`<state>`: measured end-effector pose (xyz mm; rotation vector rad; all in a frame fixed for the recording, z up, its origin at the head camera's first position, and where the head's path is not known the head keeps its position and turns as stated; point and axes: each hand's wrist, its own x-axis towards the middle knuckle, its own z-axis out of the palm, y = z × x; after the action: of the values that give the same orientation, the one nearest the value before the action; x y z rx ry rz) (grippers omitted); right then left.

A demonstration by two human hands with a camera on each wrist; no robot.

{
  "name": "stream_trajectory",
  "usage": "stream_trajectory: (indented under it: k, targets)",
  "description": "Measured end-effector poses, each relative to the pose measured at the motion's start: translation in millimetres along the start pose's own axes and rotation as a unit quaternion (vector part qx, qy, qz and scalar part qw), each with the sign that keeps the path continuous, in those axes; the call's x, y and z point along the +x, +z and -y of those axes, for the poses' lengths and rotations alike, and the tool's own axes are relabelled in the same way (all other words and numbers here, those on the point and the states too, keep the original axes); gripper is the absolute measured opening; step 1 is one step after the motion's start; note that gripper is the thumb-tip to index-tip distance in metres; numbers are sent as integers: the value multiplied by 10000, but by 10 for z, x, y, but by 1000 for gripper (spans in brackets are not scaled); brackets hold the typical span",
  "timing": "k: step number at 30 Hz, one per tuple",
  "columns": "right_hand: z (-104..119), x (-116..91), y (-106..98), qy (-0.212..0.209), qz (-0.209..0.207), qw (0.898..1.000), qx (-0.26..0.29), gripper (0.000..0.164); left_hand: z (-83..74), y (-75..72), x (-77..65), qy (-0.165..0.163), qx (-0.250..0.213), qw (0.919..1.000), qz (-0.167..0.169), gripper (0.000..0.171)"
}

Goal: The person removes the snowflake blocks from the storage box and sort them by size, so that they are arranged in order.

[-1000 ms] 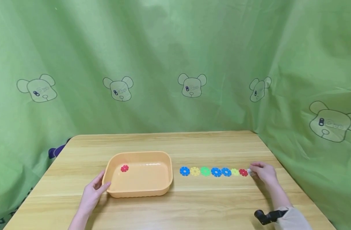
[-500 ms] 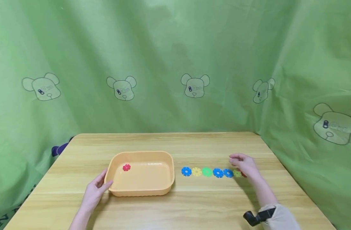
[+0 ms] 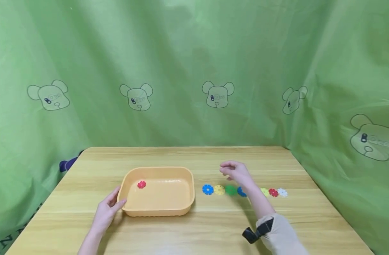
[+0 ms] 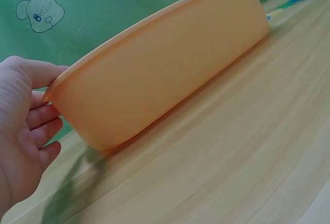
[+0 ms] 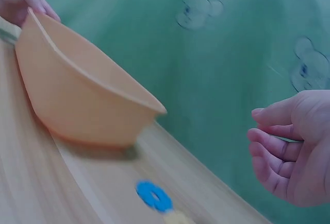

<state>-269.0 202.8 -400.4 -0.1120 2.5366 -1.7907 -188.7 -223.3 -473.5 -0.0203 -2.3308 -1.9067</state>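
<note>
My left hand (image 3: 103,214) holds the left end of an orange plastic basin (image 3: 156,213), thumb over the rim and the other fingers along the outside. Inside the basin lies one red snowflake disc (image 3: 141,184). Right of it, notched discs form a row: blue (image 3: 208,190), yellow, green and blue, then yellow-green (image 3: 264,192), red (image 3: 273,192) and a white disc (image 3: 282,192) at the right end. My right forearm hides part of the row. Over the table behind the row, my right hand (image 3: 238,174) has loosely curled fingers and nothing between them.
The wooden table (image 3: 181,233) ends at a green curtain (image 3: 169,71) printed with bear heads, at the back and sides. A black strap (image 3: 261,229) with a camera circles the right sleeve. Something purple (image 3: 67,164) shows beyond the table's left edge.
My right hand has left the white disc at the row's right end and moved left toward the basin. My left hand keeps its hold on the basin. The view has shifted slightly.
</note>
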Motion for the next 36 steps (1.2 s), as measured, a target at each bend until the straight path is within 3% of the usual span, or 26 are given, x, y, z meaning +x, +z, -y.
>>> stream_trajectory:
  k: [19,26,36]
  targets:
    - [540,262,1305,-248,981,9947,179,27,12,-11,34,25,-93,10000,-14,63]
    - [593,339,1746,-206,1288,9903,472,27,19,-20,27,-28,-70,10000,25,63]
    - [540,419,2257,-310,1241,9916,184,25,39,-11,20,-44,-77,10000,23,63]
